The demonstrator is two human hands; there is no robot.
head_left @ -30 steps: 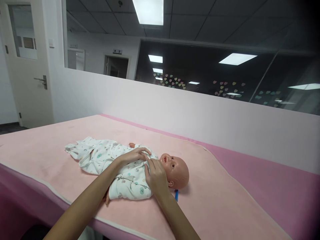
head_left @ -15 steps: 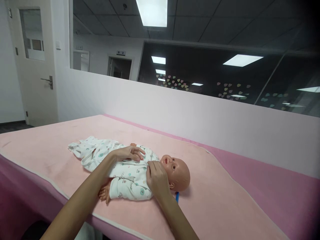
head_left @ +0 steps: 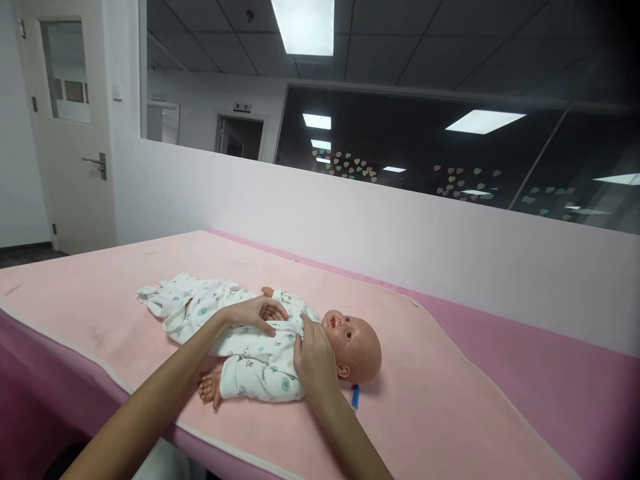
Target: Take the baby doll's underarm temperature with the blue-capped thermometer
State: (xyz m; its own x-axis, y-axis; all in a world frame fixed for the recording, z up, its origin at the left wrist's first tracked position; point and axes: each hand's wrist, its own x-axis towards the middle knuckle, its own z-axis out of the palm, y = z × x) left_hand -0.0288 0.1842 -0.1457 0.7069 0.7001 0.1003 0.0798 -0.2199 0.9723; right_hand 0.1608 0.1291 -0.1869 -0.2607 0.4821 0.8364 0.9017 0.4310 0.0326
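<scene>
A baby doll (head_left: 357, 347) lies on its back with its head to the right, dressed in a white printed romper (head_left: 250, 343). My left hand (head_left: 257, 313) is over the doll's chest, its fingers curved and the thumb held apart, with nothing between them. By the collar, just below the doll's chin, is my right hand (head_left: 316, 353); its index finger and thumb are spread apart. Whether the right fingertips touch the cloth I cannot tell. The doll's near hand (head_left: 210, 389) sticks out of its sleeve, and the romper's legs lie flat toward the left.
Pink padded sheeting (head_left: 440, 413) covers the table under the doll. A small blue object (head_left: 355, 397) lies beside the head, close to my right forearm. Behind the table stands a white wall (head_left: 350, 220) with a window above. At far left is a door (head_left: 75, 167).
The fingers of both hands have spread from their closer grouping near the collar. My left thumb has come away from its fingers. The doll stays in nearly the same place.
</scene>
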